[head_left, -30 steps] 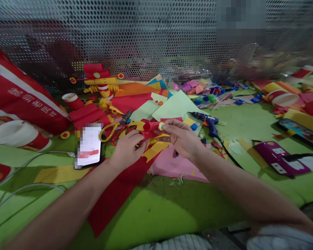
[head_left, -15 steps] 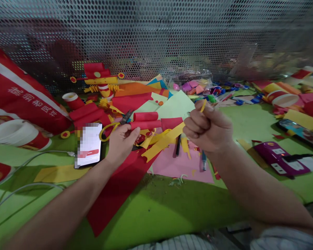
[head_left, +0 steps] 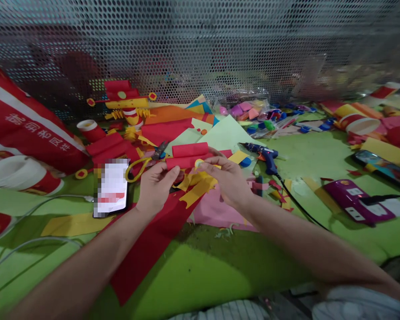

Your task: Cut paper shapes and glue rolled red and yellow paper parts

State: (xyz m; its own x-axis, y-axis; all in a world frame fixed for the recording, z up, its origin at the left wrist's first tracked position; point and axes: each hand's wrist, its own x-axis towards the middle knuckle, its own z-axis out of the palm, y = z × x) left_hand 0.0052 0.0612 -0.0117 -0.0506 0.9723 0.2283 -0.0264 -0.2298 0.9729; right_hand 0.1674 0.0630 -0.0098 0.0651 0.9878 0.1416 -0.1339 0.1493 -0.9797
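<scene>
My left hand [head_left: 157, 186] pinches the left end of a red paper piece [head_left: 183, 163] made of two rolled tubes, one above the other. Between the thumb and fingers of my right hand [head_left: 227, 178] is a small yellow paper disc [head_left: 199, 164], held against the right part of the lower tube. Scissors with yellow handles [head_left: 138, 171] lie just behind my left hand. Yellow paper strips [head_left: 196, 192] and a pink sheet [head_left: 210, 209] lie below the hands, and a red sheet [head_left: 143, 249] slants toward me.
A blue glue gun [head_left: 266, 155] with a black cord lies to the right. A lit phone [head_left: 111, 189] is at left, near a white cup [head_left: 20, 173]. A finished-looking paper figure [head_left: 128, 104] stands behind. A purple power strip [head_left: 362, 202] sits at right.
My right hand has come left and down, bringing the yellow piece to the red tubes. The glue gun, previously hidden behind that hand, now shows. My left hand keeps its hold.
</scene>
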